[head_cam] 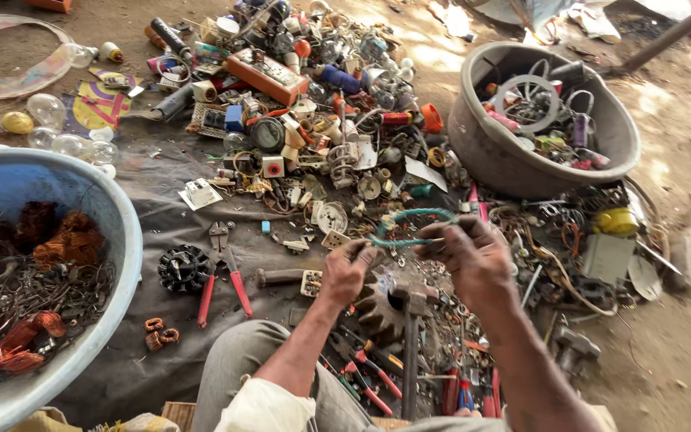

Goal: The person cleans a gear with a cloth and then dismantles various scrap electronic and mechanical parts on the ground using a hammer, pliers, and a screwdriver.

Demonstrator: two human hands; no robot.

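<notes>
— So, how do the two hands sit?

— Both are raised in front of the person, forearms coming up from the lower edge of the view, over the knees in grey trousers point(237, 364). The left hand point(348, 268) is curled, knuckles up, fingers pressed together on one end of a green twisted wire point(409, 218). The right hand point(473, 256) is a little higher and closed too, thumb and fingers pinching the other end of that wire.

— And the wire itself?

— It arcs up between the hands as a loop, held in the air above the scrap spread on the dark ground cloth point(161, 216).

— What lies under the hands?

— A rusty toothed gear point(379, 310) sits just below the left hand, with a hammer point(411, 352) lying across it, handle toward the person. Red-handled pliers point(225, 280) lie to the left on the cloth, near a black round motor part point(184, 268).

— Anything farther out?

— A blue basin point(117, 220) at the left edge holds copper windings and dark tangled wire. A grey round tub point(489, 152) at the upper right holds rings, cable and small parts. Between them is a heap of switches, sockets, dials and an orange box point(269, 76). Clear glass bulbs point(45, 108) lie at the upper left, well apart from the hands.
</notes>
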